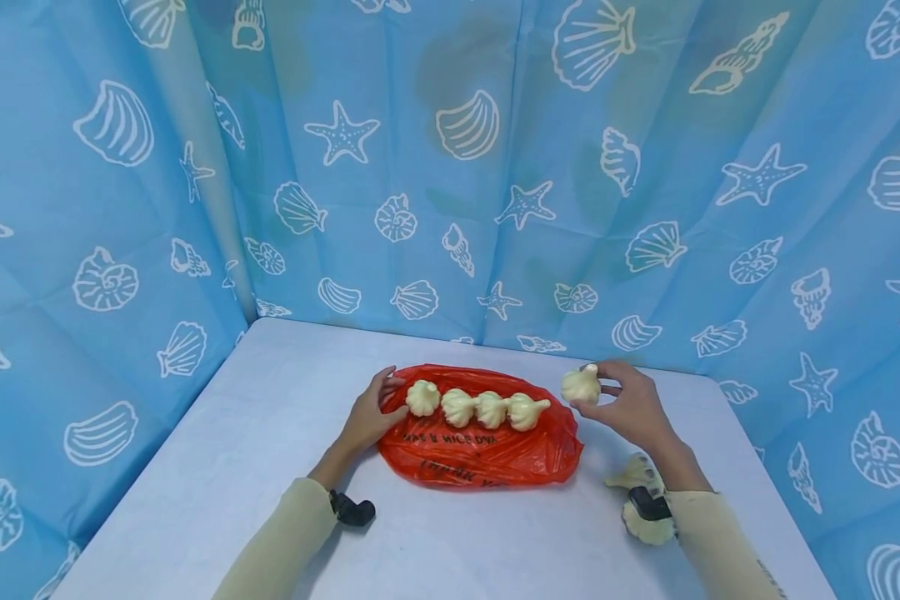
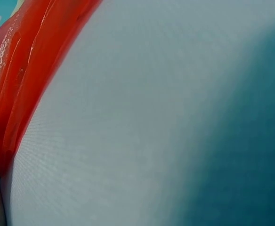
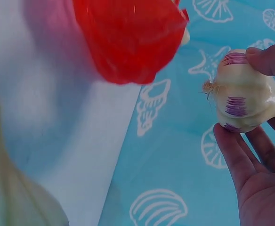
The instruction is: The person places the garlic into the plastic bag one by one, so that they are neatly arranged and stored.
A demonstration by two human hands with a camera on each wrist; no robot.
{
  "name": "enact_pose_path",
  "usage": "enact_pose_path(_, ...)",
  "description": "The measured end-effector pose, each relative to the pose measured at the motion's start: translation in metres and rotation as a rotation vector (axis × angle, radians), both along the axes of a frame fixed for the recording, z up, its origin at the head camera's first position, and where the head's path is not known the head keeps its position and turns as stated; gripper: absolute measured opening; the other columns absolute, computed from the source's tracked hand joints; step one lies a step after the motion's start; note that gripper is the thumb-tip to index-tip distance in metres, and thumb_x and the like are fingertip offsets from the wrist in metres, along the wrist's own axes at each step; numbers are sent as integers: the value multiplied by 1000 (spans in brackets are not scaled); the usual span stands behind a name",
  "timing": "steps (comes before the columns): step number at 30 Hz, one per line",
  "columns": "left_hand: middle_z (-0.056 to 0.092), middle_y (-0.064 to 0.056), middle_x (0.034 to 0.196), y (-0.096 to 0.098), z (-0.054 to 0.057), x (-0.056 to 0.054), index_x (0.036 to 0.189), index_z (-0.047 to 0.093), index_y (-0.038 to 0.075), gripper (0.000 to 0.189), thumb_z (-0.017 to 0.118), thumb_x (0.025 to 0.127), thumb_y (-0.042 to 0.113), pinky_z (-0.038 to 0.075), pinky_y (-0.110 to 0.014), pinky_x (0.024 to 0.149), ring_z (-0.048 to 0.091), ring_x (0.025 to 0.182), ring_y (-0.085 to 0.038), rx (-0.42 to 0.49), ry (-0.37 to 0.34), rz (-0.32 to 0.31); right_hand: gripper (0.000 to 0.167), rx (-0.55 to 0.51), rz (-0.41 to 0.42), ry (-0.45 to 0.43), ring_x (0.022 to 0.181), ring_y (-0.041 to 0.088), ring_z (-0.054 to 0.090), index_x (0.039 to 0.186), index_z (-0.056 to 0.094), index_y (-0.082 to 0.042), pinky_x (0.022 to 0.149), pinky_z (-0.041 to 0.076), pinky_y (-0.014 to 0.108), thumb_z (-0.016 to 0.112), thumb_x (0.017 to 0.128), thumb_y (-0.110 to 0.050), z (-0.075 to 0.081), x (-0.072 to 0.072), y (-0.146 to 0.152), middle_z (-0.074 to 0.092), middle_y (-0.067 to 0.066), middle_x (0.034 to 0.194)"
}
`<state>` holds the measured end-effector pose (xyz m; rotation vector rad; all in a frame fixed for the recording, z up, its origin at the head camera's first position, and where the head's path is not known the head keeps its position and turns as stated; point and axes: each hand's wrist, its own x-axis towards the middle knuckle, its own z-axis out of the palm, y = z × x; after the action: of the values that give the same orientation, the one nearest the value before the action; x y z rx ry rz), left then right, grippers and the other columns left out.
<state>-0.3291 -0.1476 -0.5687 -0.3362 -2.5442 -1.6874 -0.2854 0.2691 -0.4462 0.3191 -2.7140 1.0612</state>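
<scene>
A red plastic bag (image 1: 480, 462) with black printing lies bulging on the white table. Along its top sits a row of several garlic bulbs (image 1: 457, 408). My left hand (image 1: 371, 415) grips the bag's left edge, thumb beside the leftmost bulb; in the left wrist view the red film (image 2: 22, 70) draws together towards the thumb. My right hand (image 1: 630, 404) holds another garlic bulb (image 3: 241, 92) between thumb and fingertips, raised at the bag's right end. Purple streaks and a tuft of roots show on this bulb in the right wrist view.
More garlic bulbs (image 1: 637, 475) lie on the table (image 1: 195, 508) at the right, partly hidden by my right forearm and its wrist camera. A blue curtain (image 1: 420, 183) with white shells and starfish hangs behind the table and along both sides.
</scene>
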Motion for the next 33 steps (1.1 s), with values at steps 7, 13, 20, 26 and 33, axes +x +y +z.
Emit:
enact_pose_path(7, 54, -5, 135, -2, 0, -1, 151, 31, 11, 79, 75, 85, 15, 39, -43, 107, 47, 131, -25, 6, -5, -1, 60, -82, 44, -1, 112, 27, 55, 123, 61, -14, 83, 56, 47, 87, 72, -28, -4, 7, -20, 59, 4, 121)
enact_pose_path(13, 55, -4, 134, -2, -1, -1, 150, 31, 11, 79, 75, 85, 14, 39, -44, 106, 47, 130, -26, 16, 5, -2, 58, -147, 75, -26, 111, 24, 56, 121, 61, -18, 83, 56, 45, 87, 72, -34, -10, 11, -33, 60, 1, 121)
enact_pose_path(20, 54, -4, 135, 0, -1, 0, 151, 31, 11, 79, 74, 85, 14, 39, -43, 107, 47, 131, -25, 11, -11, 5, 58, -168, 92, -103, 110, 27, 57, 118, 62, -17, 81, 57, 42, 89, 69, -31, -18, 17, -47, 60, 2, 120)
enact_pose_path(26, 54, -2, 135, 0, -1, -2, 151, 31, 13, 79, 75, 85, 16, 40, -41, 106, 47, 130, -23, 4, -12, 9, 65, -132, 69, -181, 109, 30, 59, 121, 63, -14, 75, 59, 39, 89, 67, -38, -27, 22, -56, 61, 3, 120)
enact_pose_path(33, 54, -2, 134, -1, -3, -2, 150, 32, 12, 79, 75, 84, 16, 41, -42, 106, 47, 130, -23, 14, -5, 5, 72, -56, 74, -192, 113, 27, 55, 125, 62, -13, 78, 58, 39, 89, 65, -42, -44, 24, -59, 60, 4, 125)
